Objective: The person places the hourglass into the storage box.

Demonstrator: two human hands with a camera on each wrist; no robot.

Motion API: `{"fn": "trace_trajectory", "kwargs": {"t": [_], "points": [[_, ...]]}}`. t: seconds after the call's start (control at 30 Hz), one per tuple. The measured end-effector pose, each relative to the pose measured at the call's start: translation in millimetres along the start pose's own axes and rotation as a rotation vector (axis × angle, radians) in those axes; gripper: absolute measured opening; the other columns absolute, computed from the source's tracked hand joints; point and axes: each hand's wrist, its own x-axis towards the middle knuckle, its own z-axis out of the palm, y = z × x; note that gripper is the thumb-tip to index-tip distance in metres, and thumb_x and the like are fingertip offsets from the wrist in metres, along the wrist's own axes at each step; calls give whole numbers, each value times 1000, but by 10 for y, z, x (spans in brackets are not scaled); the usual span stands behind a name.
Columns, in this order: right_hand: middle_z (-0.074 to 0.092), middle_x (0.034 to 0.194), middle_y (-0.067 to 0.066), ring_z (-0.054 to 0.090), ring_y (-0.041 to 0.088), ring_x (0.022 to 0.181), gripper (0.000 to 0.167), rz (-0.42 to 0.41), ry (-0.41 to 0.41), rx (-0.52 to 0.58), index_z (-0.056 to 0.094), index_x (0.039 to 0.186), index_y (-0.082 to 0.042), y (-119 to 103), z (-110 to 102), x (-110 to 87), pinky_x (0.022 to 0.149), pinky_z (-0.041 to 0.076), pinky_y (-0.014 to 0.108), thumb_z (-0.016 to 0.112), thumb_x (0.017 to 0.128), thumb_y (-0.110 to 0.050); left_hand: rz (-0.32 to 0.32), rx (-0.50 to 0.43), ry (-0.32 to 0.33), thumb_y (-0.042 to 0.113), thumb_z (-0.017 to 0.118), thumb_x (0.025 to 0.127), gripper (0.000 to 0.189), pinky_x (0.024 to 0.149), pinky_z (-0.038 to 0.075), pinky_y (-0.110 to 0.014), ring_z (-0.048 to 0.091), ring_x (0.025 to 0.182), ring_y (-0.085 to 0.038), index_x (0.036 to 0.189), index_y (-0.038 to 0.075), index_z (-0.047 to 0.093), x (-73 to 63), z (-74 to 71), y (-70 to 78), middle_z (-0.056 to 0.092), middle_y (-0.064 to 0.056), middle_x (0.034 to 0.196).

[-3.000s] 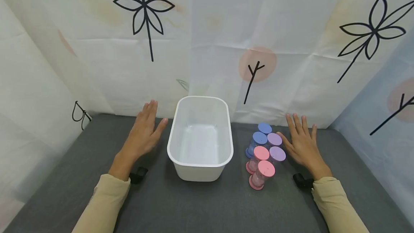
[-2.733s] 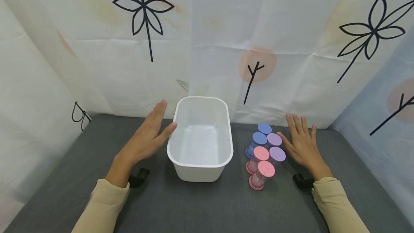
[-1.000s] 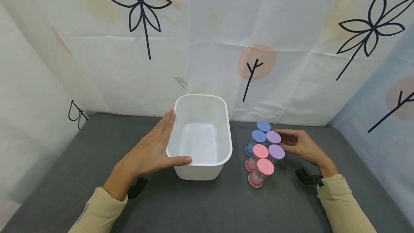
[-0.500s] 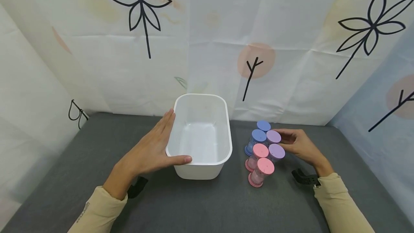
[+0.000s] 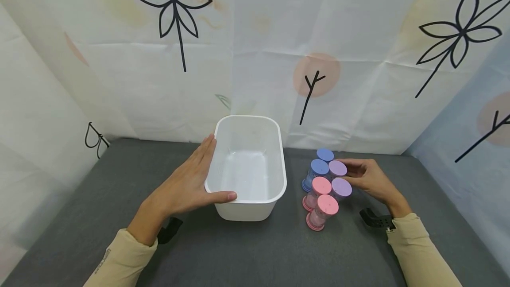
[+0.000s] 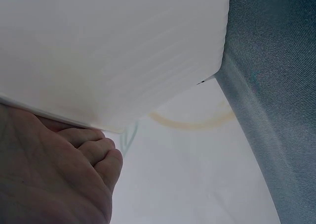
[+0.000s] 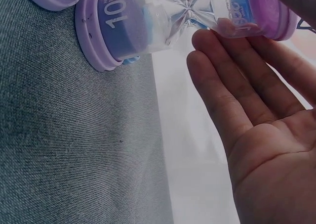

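Note:
My left hand (image 5: 187,185) rests at the near left corner of a white plastic tub (image 5: 250,211); its thumb lies along the front rim and its straight fingers along the left side. In the left wrist view, the fingers (image 6: 98,152) sit just under the tub's rim. My right hand (image 5: 372,180) pinches the far purple sand timer (image 5: 338,168), fingers behind it and thumb in front. That timer's lower end (image 7: 116,26), marked 10, shows in the right wrist view. A second purple timer (image 5: 341,187) stands nearer.
Two blue sand timers (image 5: 319,167) and two pink ones (image 5: 328,205) stand upright beside the purple pair, right of the tub. A grey cloth covers the table (image 5: 255,256). A white printed curtain (image 5: 259,56) hangs behind.
My left hand has moved right onto the tub's corner. My right hand has gone from lying spread on the table to pinching the far purple sand timer.

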Motion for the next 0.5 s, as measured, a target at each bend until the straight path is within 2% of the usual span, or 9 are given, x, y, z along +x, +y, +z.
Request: {"fn": "trace_trajectory", "kwargs": {"t": [0.5], "points": [[71,115,-10,68,5,102,44,4,30,-16,61,129,14,-33,10,-1,83,55,20,75,89,3,2,-4,4,75,68,80,128,119,23,-54,3,155,-23,163,10,-5,8,-3,-2,-9,1,169]]}}
